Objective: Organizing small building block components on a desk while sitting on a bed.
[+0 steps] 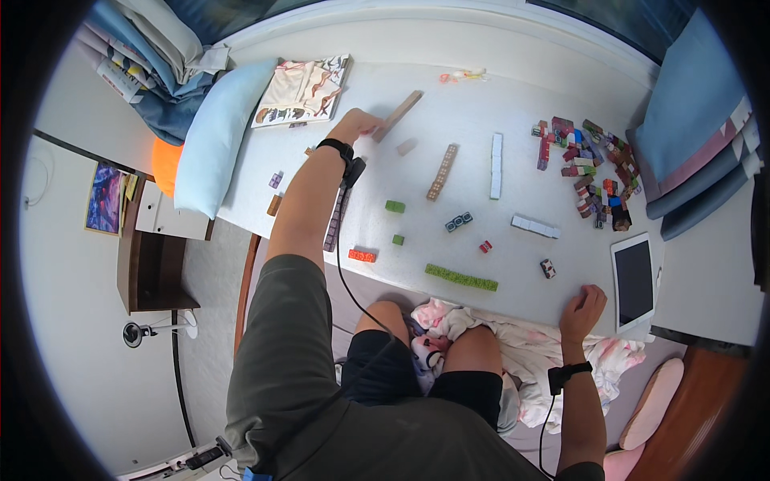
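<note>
My left hand [359,126] reaches to the far left of the table, its closed fingers at the near end of a long light-brown row of blocks [401,114]. A small pale block [407,147] lies just beside it. Next to that is a brown spotted row [443,172]. My right hand [584,313] rests at the table's near right edge, fingers loosely bent and slightly apart, with nothing in them. It is nearest to a white-framed tablet [634,280] and a small black-and-white block piece [547,268].
Two whitish rows [496,166], a green row [461,277], a red-orange row [362,256] and a dark patterned piece [459,222] lie about the white table. Mixed blocks [589,168] are heaped at right. A picture book [301,90] and light-blue pillow [223,136] stand left.
</note>
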Tool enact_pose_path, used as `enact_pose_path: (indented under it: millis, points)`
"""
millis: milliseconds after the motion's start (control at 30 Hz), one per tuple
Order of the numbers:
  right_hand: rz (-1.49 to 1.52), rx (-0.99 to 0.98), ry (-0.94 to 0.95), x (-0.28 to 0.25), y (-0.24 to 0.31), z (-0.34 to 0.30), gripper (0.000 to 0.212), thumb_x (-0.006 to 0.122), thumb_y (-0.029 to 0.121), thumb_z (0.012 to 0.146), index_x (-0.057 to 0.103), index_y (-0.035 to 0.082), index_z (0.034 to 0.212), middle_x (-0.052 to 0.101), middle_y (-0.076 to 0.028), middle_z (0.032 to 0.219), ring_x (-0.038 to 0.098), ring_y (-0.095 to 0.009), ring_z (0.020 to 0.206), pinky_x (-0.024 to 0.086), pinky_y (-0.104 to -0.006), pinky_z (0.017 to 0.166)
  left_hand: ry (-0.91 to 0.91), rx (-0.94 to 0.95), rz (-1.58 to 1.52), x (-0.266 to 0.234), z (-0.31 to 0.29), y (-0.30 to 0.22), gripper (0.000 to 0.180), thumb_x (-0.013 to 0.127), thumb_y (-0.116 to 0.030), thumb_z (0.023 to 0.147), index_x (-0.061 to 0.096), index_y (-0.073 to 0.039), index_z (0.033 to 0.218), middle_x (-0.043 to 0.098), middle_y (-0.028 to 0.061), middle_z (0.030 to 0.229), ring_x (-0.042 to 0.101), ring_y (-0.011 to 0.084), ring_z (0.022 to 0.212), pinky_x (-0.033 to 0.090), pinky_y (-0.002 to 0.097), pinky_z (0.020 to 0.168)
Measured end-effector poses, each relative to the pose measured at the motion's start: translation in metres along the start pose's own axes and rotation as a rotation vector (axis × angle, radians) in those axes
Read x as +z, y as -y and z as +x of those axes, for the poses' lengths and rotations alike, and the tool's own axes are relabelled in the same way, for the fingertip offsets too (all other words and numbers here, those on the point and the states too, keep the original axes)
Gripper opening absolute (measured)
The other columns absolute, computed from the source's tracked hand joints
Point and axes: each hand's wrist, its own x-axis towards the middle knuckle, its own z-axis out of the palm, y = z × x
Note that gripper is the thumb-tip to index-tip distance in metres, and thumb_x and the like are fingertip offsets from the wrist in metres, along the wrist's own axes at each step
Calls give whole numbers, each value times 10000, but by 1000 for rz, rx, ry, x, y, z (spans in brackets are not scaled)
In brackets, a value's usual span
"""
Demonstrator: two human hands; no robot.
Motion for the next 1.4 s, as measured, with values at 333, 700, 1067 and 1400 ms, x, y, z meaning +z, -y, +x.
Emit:
enact_pose_path:
  millis: [333,700,1067,1400]
  points:
    - [8,0,7,0,2,2,241,541,-63,822,615,-31,1050,626,-204,1113,571,-407,1048,467,-501,940,24,77,-241,-8,5,2,447,909,-403,746,788,-30,960,734,77,977,651,175,804,547,327,718]
    - [10,-17,4,-1,-1,1,250,535,-67,811,608,-31,1047,624,-196,1105,569,-403,1040,464,-507,928,61,-84,-54,-7,2,-29,598,887,-519,730,747,-36,1053,698,70,986,637,186,821,537,351,725]
    - [8,-15,8,-1,0,1,245,536,-59,819,607,-32,1052,620,-197,1104,569,-406,1036,470,-504,929,43,-110,-4,-7,-20,-54,557,884,-568,726,676,-100,946,603,27,855,528,140,716,455,326,653]
    - [7,-5,4,-2,0,1,244,534,-67,822,610,-35,1052,620,-205,1111,573,-409,1049,475,-507,937,-7,-14,-155,3,-13,-68,642,847,-573,730,720,-80,1121,616,90,1066,534,199,885,492,357,774]
